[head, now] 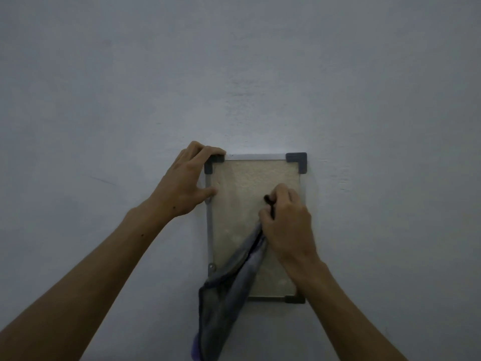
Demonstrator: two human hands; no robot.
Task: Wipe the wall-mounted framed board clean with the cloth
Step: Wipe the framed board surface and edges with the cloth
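Grey-white plaster fills nearly the whole view, a bare wall (260, 74) with the framed board (242, 178) fixed flat against it, low and a little right of centre. The board stands taller than it is wide, its long axis running up and down, with dark corner caps at the top and a pale rail along the left side.

The left hand (187, 181) rests at the board's upper left corner, fingers fairly straight and spread over the corner cap, thumb touching the left rail; it looks to be steadying the frame, holding nothing.

The right hand (286, 220) sits on the board's face, right of its middle, fingers curled tight round a bunch of the cloth (229, 290). The rest of that grey cloth trails down and to the left, across the lower left corner and past the bottom edge.

By my reckoning the wiping is under way. The right hand is the working one, and unwiped surface lies both above it and below it, so strokes along the long axis would suit.
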